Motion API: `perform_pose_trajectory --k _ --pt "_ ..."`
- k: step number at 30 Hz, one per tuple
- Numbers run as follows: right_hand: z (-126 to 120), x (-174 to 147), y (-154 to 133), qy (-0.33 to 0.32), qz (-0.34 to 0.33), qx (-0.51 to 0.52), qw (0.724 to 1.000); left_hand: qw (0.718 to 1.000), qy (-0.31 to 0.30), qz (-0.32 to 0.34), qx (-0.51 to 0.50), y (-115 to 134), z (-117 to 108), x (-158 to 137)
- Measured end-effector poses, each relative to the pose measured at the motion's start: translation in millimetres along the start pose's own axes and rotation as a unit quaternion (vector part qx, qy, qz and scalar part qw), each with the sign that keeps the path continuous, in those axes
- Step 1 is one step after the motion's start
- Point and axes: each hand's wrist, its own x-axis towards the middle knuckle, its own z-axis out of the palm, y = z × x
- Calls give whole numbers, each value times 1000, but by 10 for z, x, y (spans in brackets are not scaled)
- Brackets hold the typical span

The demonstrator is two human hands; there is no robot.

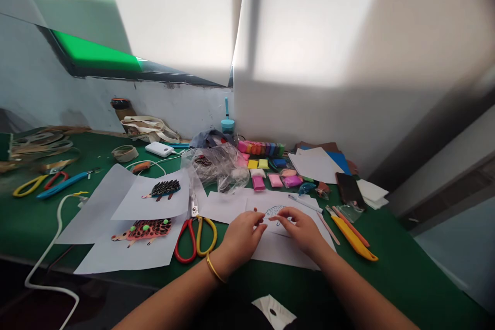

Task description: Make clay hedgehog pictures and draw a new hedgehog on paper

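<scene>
Both my hands are held over a white sheet of paper (286,250), close to a fish drawing (274,211) in blue outline. My left hand (243,234), below a yellow bangle (215,267), has its thumb and fingers pinched together at the fish's head. Opposite it, my right hand (299,229) pinches with thumb and forefinger over the fish's body. Whatever lies between the fingertips is too small to make out. Part of the fish is covered by my right fingers. Packets of coloured clay (275,180) lie beyond the paper.
Left of my hands lie scissors (195,240) with red and yellow handles and two hedgehog pictures, one dark (164,189), one pink (145,231). A yellow cutter (353,237), clay tools (328,228) and a phone (350,191) are rightward. A white cable (58,237) hangs over the left edge.
</scene>
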Motion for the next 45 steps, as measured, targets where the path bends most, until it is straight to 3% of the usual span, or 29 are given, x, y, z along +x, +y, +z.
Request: perform_pose_trajectory --k 4,9,20,27,37,45 --pt "16 287 63 -5 38 -3 999 994 -19 26 109 -69 -54 115" --pt "167 376 98 -26 25 -8 999 986 -4 29 166 -171 104 103" --pt "201 370 -1 -17 -14 65 998 993 51 30 102 -86 106 228" --pt "194 343 102 4 -15 92 996 992 71 50 95 -131 189 249" --pt "237 291 220 50 -52 -49 996 986 56 51 147 -176 249 197" --pt "240 302 289 68 -31 -67 995 984 51 51 164 -141 260 245"
